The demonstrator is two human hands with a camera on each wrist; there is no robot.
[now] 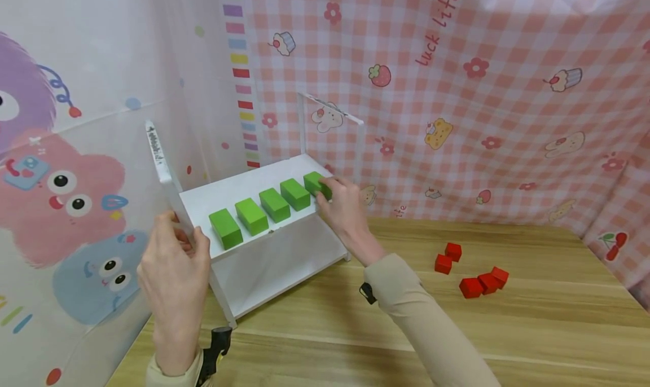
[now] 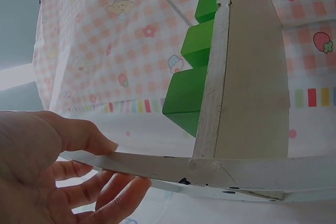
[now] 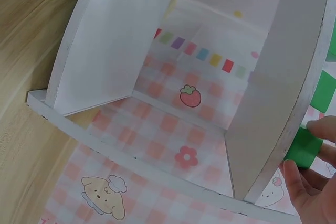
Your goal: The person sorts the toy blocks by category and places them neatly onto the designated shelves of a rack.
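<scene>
A white two-tier shelf (image 1: pixel 279 268) stands on the table, with several green blocks (image 1: pixel 275 205) in a row along its upper board. My right hand (image 1: pixel 345 212) pinches the rightmost green block (image 1: pixel 312 182) at that board's right end; thumb and fingers sit on either side of the block (image 3: pixel 303 148) in the right wrist view. At the shelf's left end, my left hand (image 1: pixel 175 274) holds the side post. The left wrist view shows the thumb on one face of this white post (image 2: pixel 157 166) and the fingers on the other.
Several red cubes (image 1: pixel 471 287) lie on the wooden table (image 1: pixel 548 319) to the right of the shelf. A pink checked cloth (image 1: pixel 508 93) hangs behind, and a cartoon-printed cloth (image 1: pixel 101 150) hangs at the left. The shelf's side frames rise above its upper board.
</scene>
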